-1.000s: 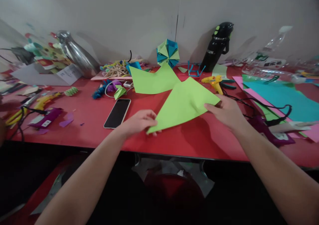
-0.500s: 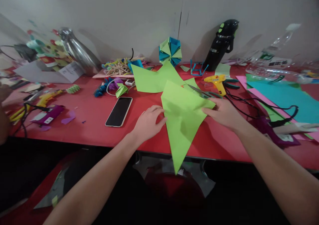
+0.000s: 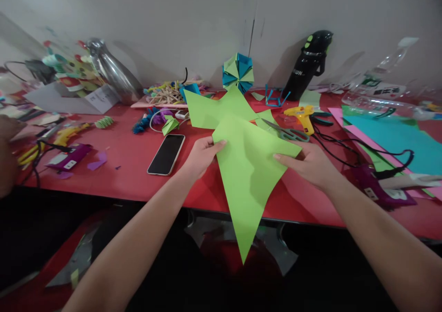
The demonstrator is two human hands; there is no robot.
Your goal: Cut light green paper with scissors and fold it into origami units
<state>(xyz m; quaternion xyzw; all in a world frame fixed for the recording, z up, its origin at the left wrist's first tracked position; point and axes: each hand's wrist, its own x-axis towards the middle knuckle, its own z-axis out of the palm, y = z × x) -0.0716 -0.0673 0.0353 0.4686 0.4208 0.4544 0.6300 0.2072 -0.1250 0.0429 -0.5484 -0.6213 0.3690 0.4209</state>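
A pointed sheet of light green paper (image 3: 247, 173) hangs between my two hands, its tip reaching down past the table's front edge. My left hand (image 3: 203, 155) pinches its left edge, thumb on top. At the right corner my right hand (image 3: 307, 162) grips the sheet, thumb on top and fingers behind. Another green sheet (image 3: 210, 111) lies on the red table just beyond. Grey-green scissors (image 3: 288, 133) rest behind the held sheet, close to my right hand. A phone (image 3: 166, 155) lies left of my left hand.
A yellow glue gun (image 3: 303, 117) with cables lies at the right, near coloured sheets (image 3: 397, 134). Along the wall stand a black bottle (image 3: 308, 65), a blue-green paper ball (image 3: 238, 73) and a steel flask (image 3: 112, 72). Another person's hand (image 3: 8, 127) shows at far left.
My left hand has closed on the left edge of the green sheet. The sheet's lower tip has moved down, and more of the scissors shows behind it.
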